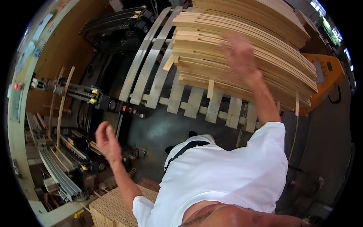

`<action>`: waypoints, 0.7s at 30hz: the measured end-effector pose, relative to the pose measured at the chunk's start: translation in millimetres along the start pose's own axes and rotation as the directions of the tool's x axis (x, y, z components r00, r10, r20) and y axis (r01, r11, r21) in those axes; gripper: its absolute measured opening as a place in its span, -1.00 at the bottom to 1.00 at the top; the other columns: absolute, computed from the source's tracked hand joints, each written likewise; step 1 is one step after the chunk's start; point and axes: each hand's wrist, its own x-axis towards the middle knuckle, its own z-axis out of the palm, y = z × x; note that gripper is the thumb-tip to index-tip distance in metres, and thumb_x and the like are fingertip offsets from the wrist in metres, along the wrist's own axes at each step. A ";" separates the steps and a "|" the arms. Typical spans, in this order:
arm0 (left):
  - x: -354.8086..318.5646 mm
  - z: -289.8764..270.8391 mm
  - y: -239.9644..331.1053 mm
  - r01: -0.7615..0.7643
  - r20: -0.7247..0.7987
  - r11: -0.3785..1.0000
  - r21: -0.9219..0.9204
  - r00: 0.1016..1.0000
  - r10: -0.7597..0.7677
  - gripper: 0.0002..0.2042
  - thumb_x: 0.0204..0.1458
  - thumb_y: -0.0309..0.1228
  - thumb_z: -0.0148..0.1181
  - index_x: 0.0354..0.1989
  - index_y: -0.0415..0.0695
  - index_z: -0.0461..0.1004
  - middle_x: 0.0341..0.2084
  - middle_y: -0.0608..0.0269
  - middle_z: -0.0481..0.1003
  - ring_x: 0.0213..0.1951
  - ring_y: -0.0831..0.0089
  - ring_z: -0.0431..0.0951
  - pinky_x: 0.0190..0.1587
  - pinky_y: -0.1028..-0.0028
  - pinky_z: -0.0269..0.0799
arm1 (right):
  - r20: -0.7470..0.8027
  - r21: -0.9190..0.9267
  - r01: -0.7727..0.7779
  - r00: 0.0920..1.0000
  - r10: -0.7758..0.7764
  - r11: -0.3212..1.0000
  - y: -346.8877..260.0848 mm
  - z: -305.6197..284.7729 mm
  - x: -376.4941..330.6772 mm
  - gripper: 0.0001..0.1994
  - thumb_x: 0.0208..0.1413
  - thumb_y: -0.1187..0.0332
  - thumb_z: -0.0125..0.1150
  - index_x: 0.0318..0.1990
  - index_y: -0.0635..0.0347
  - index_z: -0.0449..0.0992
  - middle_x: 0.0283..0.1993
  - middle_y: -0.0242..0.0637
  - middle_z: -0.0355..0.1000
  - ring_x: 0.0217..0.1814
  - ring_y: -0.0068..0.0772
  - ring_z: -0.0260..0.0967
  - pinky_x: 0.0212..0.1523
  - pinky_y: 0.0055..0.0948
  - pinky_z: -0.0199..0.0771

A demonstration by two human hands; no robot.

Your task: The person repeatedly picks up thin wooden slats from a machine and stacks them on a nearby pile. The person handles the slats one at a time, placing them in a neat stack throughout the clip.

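My right hand (240, 55) is over the top of a stack of long, pale wooden boards (211, 66) with grooves along them. Motion smears its fingers, and I cannot tell whether they touch the wood. Out to the left, my left hand (107, 142) is held in the air with its fingers loosely apart and nothing in it. It is nearest to the machine (100, 99), which has dark rails and yellow-marked parts. Two thin wooden strips, one of them a curved strip (62, 109), stand upright in that machine.
Beneath the boards lies a slatted wooden pallet (176, 94). More stacked boards (261, 15) are behind. An orange pallet truck (325, 79) stands at the right. Near my left elbow is a stack of wooden pieces (121, 204). A red button (17, 86) sits on the machine's pale frame.
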 end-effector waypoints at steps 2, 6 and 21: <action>-3.3 44.1 -20.5 -0.010 0.150 1.000 -0.023 0.989 0.014 -0.77 0.21 -0.53 0.17 0.02 -0.26 0.50 -0.14 0.29 0.52 -0.14 0.56 0.48 -0.08 0.54 0.43 | 0.001 -0.335 -0.144 0.988 0.153 0.931 68.2 -20.2 -6.7 -0.80 0.13 0.36 0.25 -0.11 0.21 0.54 -0.08 -0.12 0.51 0.01 -0.03 0.44 0.03 -0.15 0.45; -10.2 82.2 -47.7 0.086 0.298 0.995 -0.051 0.952 -0.067 -0.75 0.20 -0.53 0.19 0.03 -0.28 0.49 -0.14 0.25 0.54 -0.13 0.52 0.51 -0.05 0.52 0.45 | 0.065 -0.418 -0.229 0.958 0.281 0.879 129.9 -49.9 -30.4 -0.82 0.06 0.34 0.29 -0.22 0.19 0.53 -0.19 -0.15 0.50 -0.06 -0.07 0.43 -0.03 -0.15 0.43; 141.0 -63.3 -233.5 0.209 -0.103 0.877 0.433 0.978 -0.183 -0.70 0.05 -0.33 0.26 -0.08 -0.24 0.59 -0.27 -0.02 0.64 -0.17 0.16 0.66 -0.05 0.29 0.54 | 0.133 -0.331 0.203 0.977 -0.167 0.922 10.9 -34.1 55.6 -0.48 0.19 0.60 0.16 0.32 0.09 0.37 0.03 -0.07 0.39 0.03 -0.06 0.39 -0.03 -0.15 0.46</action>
